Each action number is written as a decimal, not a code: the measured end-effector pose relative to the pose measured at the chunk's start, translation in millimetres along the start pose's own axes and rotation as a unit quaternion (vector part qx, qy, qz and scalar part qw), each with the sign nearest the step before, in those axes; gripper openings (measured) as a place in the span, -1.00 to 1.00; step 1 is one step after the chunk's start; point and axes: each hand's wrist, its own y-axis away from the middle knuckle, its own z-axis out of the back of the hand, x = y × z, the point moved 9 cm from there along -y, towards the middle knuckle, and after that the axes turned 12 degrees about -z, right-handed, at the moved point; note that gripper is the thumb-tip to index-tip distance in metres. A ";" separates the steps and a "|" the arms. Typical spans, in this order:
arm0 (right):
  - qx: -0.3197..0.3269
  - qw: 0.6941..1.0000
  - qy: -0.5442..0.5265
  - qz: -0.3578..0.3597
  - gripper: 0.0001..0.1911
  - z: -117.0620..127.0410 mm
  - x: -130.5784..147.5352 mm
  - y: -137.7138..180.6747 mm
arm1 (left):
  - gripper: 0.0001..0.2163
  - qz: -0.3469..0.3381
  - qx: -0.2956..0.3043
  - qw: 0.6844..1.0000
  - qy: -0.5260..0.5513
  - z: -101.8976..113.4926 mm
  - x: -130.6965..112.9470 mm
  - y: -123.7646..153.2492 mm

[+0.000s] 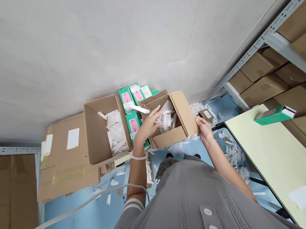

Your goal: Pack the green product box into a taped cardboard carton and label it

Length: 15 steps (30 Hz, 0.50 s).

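My left hand (148, 124) hovers with fingers apart over an open cardboard box (169, 137), touching nothing I can be sure of. White paper strips (166, 118) lie inside that box. My right hand (204, 129) grips the box's right corner and flap. A loose white strip (140, 109) lies just beyond my left fingertips, on green-and-pink product cartons (126, 100). Left of my left hand stands a second open cardboard box (98, 133), holding a pile of white paper pieces (116, 132). The cartons are partly hidden behind both boxes.
Flattened cardboard (64, 159) lies on the blue floor (71, 224), with a white cable (69, 211) and paper scraps nearby. On the right stand a pale green table (279, 164) bearing a green carton (275, 114), and metal shelving (268, 34) stacked with brown cartons. A grey wall rises ahead.
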 end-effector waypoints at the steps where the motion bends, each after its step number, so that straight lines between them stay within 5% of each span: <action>1: 0.001 1.000 0.002 0.002 -0.68 0.6 0.0 -0.2 | -0.56 -0.012 -0.002 1.000 -0.027 2.9 -6.5 1.8; 4: -0.003 1.000 0.005 0.003 -0.66 3.0 -0.7 -0.4 | -0.71 -0.016 -0.071 0.989 -0.129 25.8 -23.2 10.6; 9: -0.010 1.000 0.007 0.000 -0.65 4.0 -3.0 -2.2 | -0.74 0.121 -0.199 0.923 -0.307 77.3 -8.2 41.4; 12: -0.007 1.000 0.017 0.003 -0.65 3.3 -3.1 -5.2 | -0.74 0.173 -0.164 0.907 -0.347 81.3 25.0 48.9; 15: -0.009 1.000 0.025 0.006 -0.66 5.0 -2.6 -9.3 | -0.72 0.172 -0.083 0.923 -0.335 62.2 58.3 40.2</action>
